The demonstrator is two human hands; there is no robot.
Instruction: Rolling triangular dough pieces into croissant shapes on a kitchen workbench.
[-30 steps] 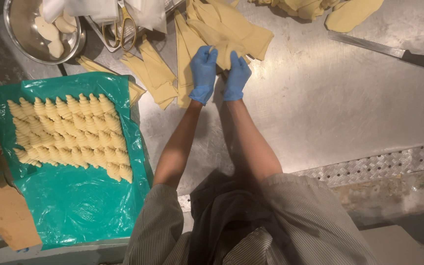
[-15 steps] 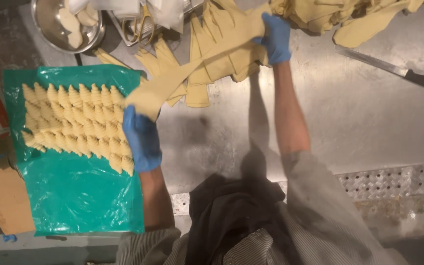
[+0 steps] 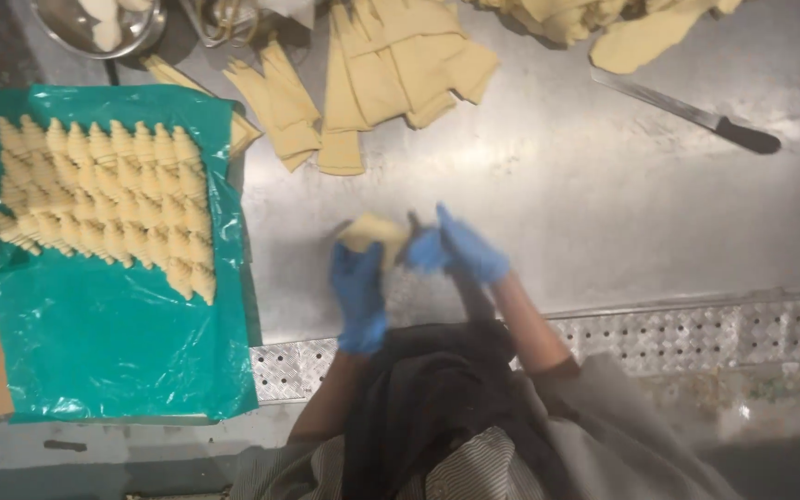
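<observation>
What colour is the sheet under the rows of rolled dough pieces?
Teal green: a glossy plastic sheet under the rolled dough pieces, clearest in the head view.

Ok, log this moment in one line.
left hand: on dough piece | right hand: on dough piece | shaped pieces: rows on green sheet | knife: idle

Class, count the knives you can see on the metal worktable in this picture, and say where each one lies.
1. A long knife with a dark handle lies flat on the metal worktable, upper right, beside the dough pile. Others may be hidden under dough.
</observation>
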